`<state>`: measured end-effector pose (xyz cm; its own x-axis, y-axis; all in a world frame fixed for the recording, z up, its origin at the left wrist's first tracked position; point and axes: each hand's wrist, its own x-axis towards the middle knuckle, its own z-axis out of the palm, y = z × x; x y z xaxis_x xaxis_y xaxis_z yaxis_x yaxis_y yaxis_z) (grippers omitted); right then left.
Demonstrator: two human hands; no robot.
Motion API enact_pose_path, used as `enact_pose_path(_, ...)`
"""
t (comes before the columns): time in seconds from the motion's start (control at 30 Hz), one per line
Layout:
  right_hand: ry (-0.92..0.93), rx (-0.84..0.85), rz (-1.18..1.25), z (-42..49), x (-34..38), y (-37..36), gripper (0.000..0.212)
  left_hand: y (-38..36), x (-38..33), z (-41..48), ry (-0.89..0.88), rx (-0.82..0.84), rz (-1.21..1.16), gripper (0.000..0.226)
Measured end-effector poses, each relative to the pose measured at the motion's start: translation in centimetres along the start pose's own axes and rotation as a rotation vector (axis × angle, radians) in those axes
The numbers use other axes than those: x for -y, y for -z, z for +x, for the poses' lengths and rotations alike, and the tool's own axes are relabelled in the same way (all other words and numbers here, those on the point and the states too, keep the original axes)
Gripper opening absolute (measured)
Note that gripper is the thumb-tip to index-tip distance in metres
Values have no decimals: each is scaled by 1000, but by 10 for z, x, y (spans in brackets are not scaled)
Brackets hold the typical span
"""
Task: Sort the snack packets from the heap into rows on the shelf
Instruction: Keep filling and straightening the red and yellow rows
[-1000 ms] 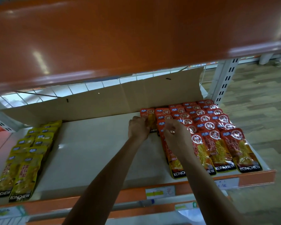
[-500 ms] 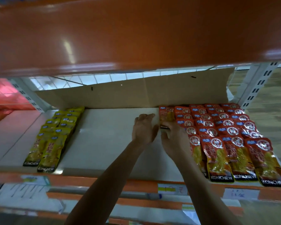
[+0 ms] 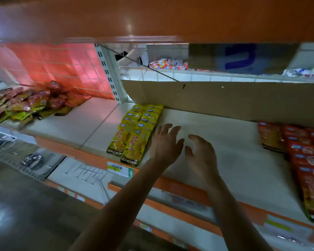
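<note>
Moves left, off the red packets (image 3: 304,156). Hovers over shelf (image 3: 239,142) with left hand (image 3: 165,147) and right hand (image 3: 203,158), both grips wide, empty.

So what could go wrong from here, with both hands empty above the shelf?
Two risks, I think. The left hand hovers close to the yellow rows, whose front packets lie at the front edge of the shelf; a brush from hand or arm might knock them off. The heap on the left mixes red and yellow packets loosely, so a hasty grab might drag others off or bring the wrong colour.
</note>
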<state>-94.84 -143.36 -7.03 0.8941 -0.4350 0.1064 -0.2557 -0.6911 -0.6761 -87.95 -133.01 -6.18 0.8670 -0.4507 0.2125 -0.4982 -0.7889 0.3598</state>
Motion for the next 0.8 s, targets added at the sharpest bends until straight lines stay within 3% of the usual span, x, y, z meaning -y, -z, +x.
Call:
enact_pose_path(0.2,31,-21,2,12,87,-74,36,51,106,5,-4,-23,86,49)
enact_pose_path(0.33,31,-26,2,18,128,-109,41,73,159,10,39,-27,108,50)
enact_pose_path(0.6,143,22,-121,44,163,-146,40,77,216,21,186,-49,93,57)
enact_pose_path(0.8,251,107,-82,69,202,-185,42,86,268,24,330,-74,96,59)
